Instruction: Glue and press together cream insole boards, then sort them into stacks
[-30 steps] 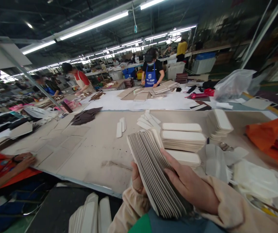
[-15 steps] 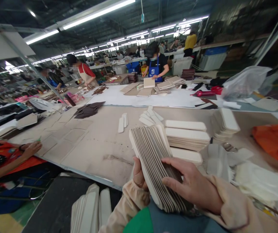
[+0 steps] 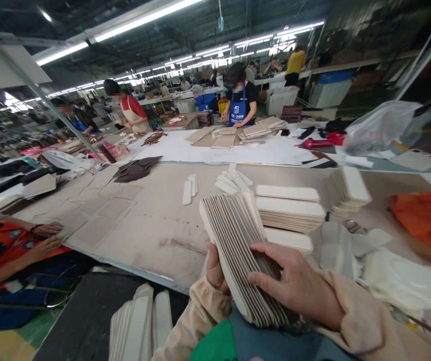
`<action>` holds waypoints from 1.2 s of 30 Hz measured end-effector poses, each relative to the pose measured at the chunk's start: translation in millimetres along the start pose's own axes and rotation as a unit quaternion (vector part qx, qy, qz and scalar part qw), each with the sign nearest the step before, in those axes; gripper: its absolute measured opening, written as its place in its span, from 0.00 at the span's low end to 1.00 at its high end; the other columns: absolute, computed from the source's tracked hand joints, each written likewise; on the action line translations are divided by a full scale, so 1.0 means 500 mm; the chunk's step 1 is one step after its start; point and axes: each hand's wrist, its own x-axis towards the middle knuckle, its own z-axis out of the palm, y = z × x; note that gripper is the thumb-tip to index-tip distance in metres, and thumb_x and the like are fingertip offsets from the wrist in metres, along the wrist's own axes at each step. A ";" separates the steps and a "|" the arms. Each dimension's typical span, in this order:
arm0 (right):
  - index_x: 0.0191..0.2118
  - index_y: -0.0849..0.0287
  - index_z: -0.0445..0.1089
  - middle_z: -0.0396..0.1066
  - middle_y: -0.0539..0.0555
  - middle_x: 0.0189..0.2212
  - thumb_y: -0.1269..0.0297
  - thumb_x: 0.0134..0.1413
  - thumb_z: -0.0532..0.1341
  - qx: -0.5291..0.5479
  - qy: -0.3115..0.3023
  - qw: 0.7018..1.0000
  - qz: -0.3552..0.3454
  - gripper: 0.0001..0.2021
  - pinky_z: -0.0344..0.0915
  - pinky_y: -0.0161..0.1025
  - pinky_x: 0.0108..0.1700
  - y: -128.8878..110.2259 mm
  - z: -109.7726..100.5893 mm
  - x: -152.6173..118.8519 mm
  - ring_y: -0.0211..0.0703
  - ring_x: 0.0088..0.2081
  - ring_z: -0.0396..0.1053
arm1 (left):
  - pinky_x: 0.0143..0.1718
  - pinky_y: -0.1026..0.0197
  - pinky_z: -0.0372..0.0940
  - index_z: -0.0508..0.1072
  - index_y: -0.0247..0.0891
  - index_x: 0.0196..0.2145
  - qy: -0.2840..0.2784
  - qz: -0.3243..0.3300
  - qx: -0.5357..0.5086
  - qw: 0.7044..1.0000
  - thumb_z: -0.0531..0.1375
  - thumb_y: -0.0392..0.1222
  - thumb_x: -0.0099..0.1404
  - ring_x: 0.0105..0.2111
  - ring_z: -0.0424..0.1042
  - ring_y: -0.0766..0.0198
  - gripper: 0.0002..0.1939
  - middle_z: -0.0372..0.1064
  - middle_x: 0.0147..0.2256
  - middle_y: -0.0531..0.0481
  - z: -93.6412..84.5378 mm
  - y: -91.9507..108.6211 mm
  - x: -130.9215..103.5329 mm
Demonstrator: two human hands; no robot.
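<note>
A thick stack of long, pale strips with rounded ends (image 3: 234, 245) is tilted in front of me, its layered edges facing up. My left hand (image 3: 216, 271) grips the stack from the left, thumb up along its outer strip; the other fingers are hidden behind. On the right side, my right hand (image 3: 298, 281) holds the stack, with its thumb and forefinger across the edges. Just behind it lie piles of similar strips (image 3: 288, 215) on the table. Below to the left, more pale strips (image 3: 134, 321) rest on a dark surface.
Across the brown-covered table (image 3: 155, 215) are a small strip pile (image 3: 190, 189), dark brown sheets (image 3: 137, 169) and another strip stack (image 3: 352, 188). Metal scissors handles (image 3: 356, 227) and an orange cloth (image 3: 426, 215) lie right. A co-worker's hands (image 3: 47, 238) are at the left edge.
My right thumb has shifted slightly left over the edges; the stack stays in both hands. At left, the co-worker's two hands now show apart. The blue-aproned person has lowered a panel.
</note>
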 end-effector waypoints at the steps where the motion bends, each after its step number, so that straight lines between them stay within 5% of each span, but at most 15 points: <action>1: 0.47 0.58 0.70 0.75 0.56 0.42 0.51 0.51 0.63 0.000 0.000 1.000 -0.001 0.21 0.70 0.43 0.47 0.000 0.000 0.000 0.47 0.43 0.73 | 0.60 0.43 0.55 0.74 0.34 0.48 0.003 0.000 0.001 1.000 0.55 0.68 0.55 0.53 0.66 0.47 0.37 0.72 0.48 0.41 -0.002 0.000 0.001; 19: 0.46 0.58 0.70 0.76 0.55 0.40 0.55 0.51 0.63 0.008 -0.003 1.000 -0.011 0.18 0.70 0.41 0.46 -0.008 -0.005 0.002 0.45 0.41 0.74 | 0.58 0.46 0.58 0.75 0.33 0.45 0.004 0.029 0.004 1.000 0.52 0.66 0.59 0.49 0.70 0.52 0.34 0.74 0.45 0.43 0.019 -0.003 -0.011; 27: 0.61 0.53 0.56 0.67 0.55 0.54 0.67 0.54 0.57 0.020 -0.006 0.999 -0.042 0.27 0.67 0.41 0.53 0.003 -0.001 -0.004 0.46 0.53 0.67 | 0.61 0.44 0.52 0.70 0.35 0.52 -0.047 -0.001 0.011 0.999 0.51 0.70 0.56 0.58 0.61 0.47 0.40 0.67 0.54 0.42 0.008 -0.002 -0.007; 32: 0.47 0.51 0.71 0.71 0.54 0.38 0.70 0.57 0.54 0.046 -0.055 0.996 -0.055 0.15 0.69 0.38 0.40 0.007 -0.005 -0.003 0.41 0.38 0.71 | 0.61 0.48 0.54 0.71 0.35 0.52 -0.063 -0.006 0.009 0.998 0.52 0.71 0.55 0.55 0.64 0.50 0.41 0.69 0.52 0.42 0.001 -0.003 -0.003; 36: 0.44 0.51 0.74 0.68 0.55 0.36 0.71 0.57 0.54 0.051 -0.065 0.995 -0.059 0.15 0.68 0.39 0.39 0.012 -0.003 -0.003 0.42 0.37 0.70 | 0.62 0.46 0.52 0.71 0.35 0.52 -0.063 -0.008 0.020 0.998 0.54 0.72 0.53 0.57 0.61 0.48 0.42 0.68 0.53 0.41 -0.001 -0.006 -0.002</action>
